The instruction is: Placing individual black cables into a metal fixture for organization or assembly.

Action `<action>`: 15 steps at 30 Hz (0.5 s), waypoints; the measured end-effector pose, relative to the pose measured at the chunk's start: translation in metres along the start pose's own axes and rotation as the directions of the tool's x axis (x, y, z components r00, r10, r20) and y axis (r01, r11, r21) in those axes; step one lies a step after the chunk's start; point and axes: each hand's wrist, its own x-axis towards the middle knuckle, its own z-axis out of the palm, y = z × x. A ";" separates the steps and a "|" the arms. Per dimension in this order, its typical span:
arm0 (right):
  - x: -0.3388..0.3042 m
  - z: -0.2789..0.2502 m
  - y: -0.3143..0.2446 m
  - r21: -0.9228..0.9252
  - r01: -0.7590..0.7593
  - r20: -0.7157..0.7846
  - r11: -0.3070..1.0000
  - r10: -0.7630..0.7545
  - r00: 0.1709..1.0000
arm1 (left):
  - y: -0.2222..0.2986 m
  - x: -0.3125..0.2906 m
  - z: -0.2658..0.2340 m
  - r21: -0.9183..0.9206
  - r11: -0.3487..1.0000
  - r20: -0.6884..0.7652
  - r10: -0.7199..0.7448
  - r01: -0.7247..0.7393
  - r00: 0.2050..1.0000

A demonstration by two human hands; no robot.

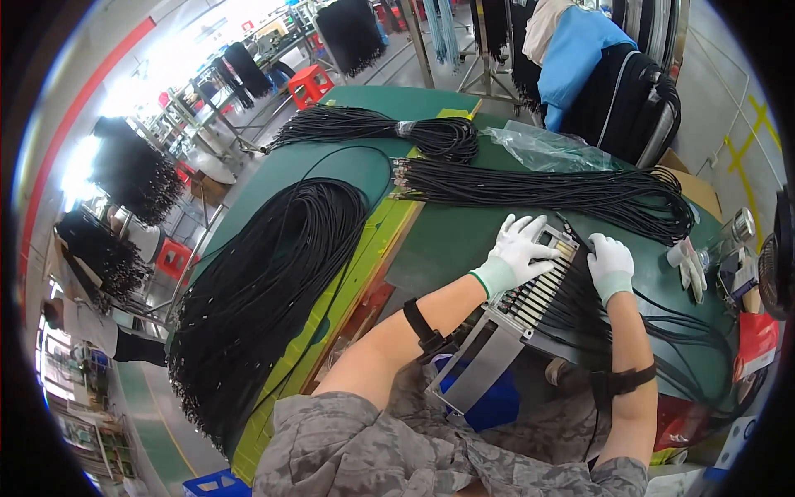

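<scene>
At the surface's (443, 248) near edge, the left hand (515, 255) splays over a slotted rack (507, 321); the right hand (611, 263) curls by a cable (571, 229), grip unclear. Probably slotting; careful alignment next.

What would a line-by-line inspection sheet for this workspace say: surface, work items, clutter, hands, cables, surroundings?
Surface: green tabletop, yellow-green strip running across it.
Work items: slotted metal fixture at the near edge, black cables beside it.
Clutter: crumpled clear plastic bag at the far side; red packet at right.
Hands: both in white gloves; left hand on the fixture, right hand just right of it; exact grip unclear.
Cables: looped black pile at left, tied bundle at far left, long bundle beyond the hands.
Surroundings: red stool, hanging black cables, blue cloth.
</scene>
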 end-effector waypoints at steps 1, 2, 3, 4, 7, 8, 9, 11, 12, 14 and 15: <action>0.000 0.000 0.000 0.000 0.020 -0.011 1.000 -0.020 1.000 | 0.000 0.000 0.001 -0.005 1.000 0.006 -0.003 0.003 1.000; 0.000 0.000 0.000 -0.001 0.040 -0.022 0.999 -0.040 0.999 | 0.000 0.000 0.001 -0.006 1.000 0.006 0.002 -0.001 1.000; 0.000 0.000 0.001 -0.002 0.059 -0.032 0.998 -0.059 0.998 | 0.000 -0.001 0.001 -0.004 1.000 0.007 0.007 -0.007 1.000; -0.001 0.000 0.002 -0.004 0.054 -0.035 0.999 -0.054 0.998 | 0.000 -0.002 0.001 -0.003 1.000 0.007 0.012 -0.012 1.000; -0.004 -0.001 0.004 -0.026 0.072 0.016 0.997 -0.072 0.997 | 0.001 -0.002 -0.002 -0.011 1.000 0.005 0.020 -0.020 1.000; -0.003 -0.001 0.004 -0.026 0.070 0.014 0.997 -0.070 0.997 | 0.001 -0.003 -0.002 -0.023 1.000 0.005 0.018 -0.018 1.000; -0.003 -0.001 0.006 0.013 0.086 0.006 0.996 -0.086 0.996 | 0.001 -0.002 -0.003 -0.034 0.999 0.005 0.016 -0.016 1.000; -0.003 -0.001 0.008 0.091 0.115 -0.008 0.989 -0.115 0.993 | 0.001 -0.002 -0.003 -0.032 0.999 0.005 0.019 -0.019 1.000; -0.003 -0.001 0.007 0.092 0.113 -0.008 0.989 -0.113 0.994 | 0.002 -0.002 -0.004 -0.028 0.999 0.004 0.020 -0.020 1.000; -0.002 -0.002 0.004 0.147 0.077 0.024 0.986 -0.081 0.996 | 0.002 -0.003 -0.005 -0.025 0.999 0.006 0.021 -0.021 1.000; -0.001 -0.003 0.004 0.169 0.053 0.041 0.984 -0.061 0.997 | 0.003 -0.002 -0.005 -0.026 1.000 0.013 0.017 -0.017 1.000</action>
